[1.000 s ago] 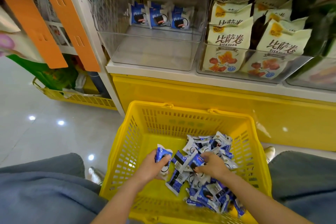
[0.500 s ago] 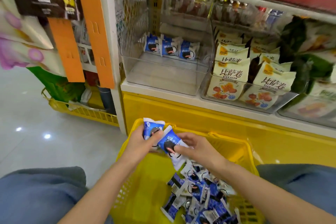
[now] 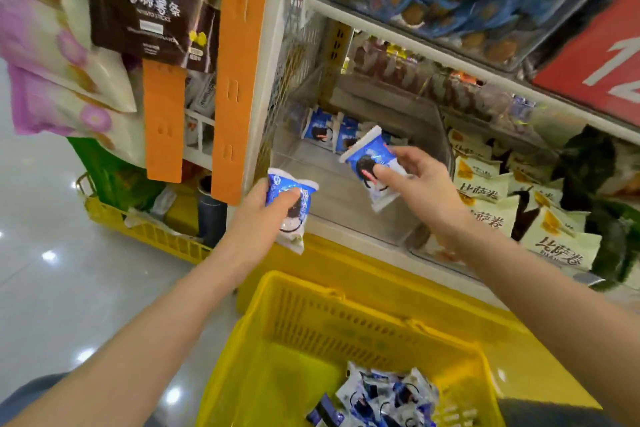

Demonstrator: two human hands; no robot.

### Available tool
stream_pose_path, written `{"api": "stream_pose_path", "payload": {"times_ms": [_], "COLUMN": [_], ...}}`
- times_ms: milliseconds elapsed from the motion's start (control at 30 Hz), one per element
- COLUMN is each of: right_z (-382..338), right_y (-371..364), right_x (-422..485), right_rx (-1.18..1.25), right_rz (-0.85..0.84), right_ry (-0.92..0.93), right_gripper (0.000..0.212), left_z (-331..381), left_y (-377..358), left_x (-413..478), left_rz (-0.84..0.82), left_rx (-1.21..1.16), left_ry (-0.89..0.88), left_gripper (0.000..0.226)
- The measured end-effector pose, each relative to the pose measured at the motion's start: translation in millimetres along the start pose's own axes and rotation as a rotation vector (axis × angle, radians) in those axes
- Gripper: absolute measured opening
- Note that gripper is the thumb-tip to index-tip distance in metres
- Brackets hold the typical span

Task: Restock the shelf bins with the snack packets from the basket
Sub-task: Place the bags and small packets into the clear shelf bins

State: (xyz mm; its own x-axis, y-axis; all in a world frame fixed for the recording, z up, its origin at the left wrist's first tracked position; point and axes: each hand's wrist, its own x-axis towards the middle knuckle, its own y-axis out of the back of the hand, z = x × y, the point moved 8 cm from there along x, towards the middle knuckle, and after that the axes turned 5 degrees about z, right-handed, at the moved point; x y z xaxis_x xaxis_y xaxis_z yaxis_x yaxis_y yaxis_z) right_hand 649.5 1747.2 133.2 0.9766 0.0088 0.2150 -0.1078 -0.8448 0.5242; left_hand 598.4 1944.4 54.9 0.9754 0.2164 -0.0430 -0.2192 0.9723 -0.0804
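Head view: yellow plastic basket [image 3: 311,315] cropped below. My left hand [image 3: 258,218] grips a blue-white snack packet [image 3: 293,236]; right hand [image 3: 420,184] pinches second packet [image 3: 367,154] over clear plastic bin [image 3: 346,206].

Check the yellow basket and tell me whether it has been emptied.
No, a heap of blue-and-white snack packets lies at the bottom of the yellow basket.

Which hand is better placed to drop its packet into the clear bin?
Right, likely: right hand holds its packet over the clear bin; left hand holds its packet lower, outside the bin's front.
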Motion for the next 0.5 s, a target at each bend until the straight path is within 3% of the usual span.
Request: {"api": "stream_pose_path", "payload": {"times_ms": [100, 233, 500], "right_z": [1, 10, 36], "right_y": [-19, -56, -122], "right_x": [54, 115, 180], "right_rx": [-0.125, -0.277, -0.666], "right_rz": [0.047, 0.029, -0.118], "right_ry": [0.022, 0.031, 0.120], "right_gripper": [0.028, 0.041, 0.040], "left_z": [-3, -2, -6], "left_y": [6, 18, 41], "left_x": [12, 29, 55], "left_rz": [0.027, 0.084, 0.154], "left_rx": [-0.095, -0.127, -0.205], "left_ry": [0.074, 0.045, 0.052], "left_gripper": [0.018, 0.025, 0.022]}}
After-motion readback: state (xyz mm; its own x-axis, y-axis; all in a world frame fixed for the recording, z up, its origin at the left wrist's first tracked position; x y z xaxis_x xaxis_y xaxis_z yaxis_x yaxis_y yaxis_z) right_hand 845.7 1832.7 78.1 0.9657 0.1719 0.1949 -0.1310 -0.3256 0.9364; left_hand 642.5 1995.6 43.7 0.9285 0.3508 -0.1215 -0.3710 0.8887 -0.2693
